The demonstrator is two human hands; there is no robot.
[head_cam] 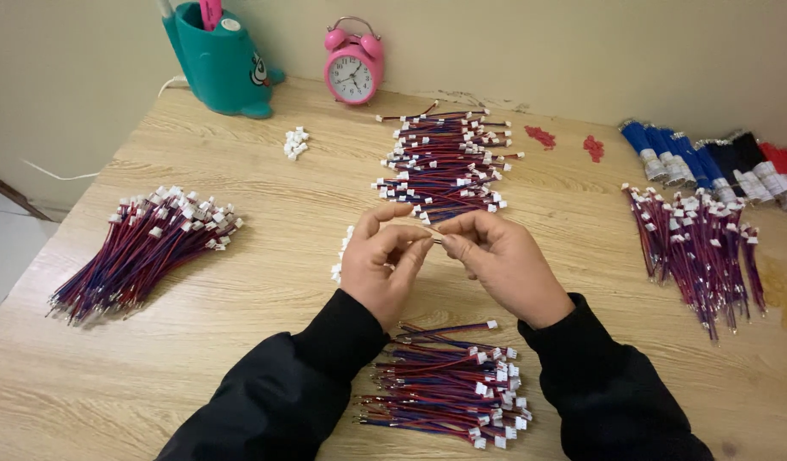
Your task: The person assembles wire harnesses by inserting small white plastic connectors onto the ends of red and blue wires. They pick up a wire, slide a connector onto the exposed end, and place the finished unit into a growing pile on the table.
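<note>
Wire piles [449, 162] around hands [445, 256]

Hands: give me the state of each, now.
Left hand: pinched shut on a small piece, too tiny to identify.
Right hand: fingertips pinched on the same piece.

Wire piles [445, 162] behind, [445, 388] before, [142, 252] left and [701, 248] right of the hands [385, 260], [500, 256] on table [265, 282].
</note>
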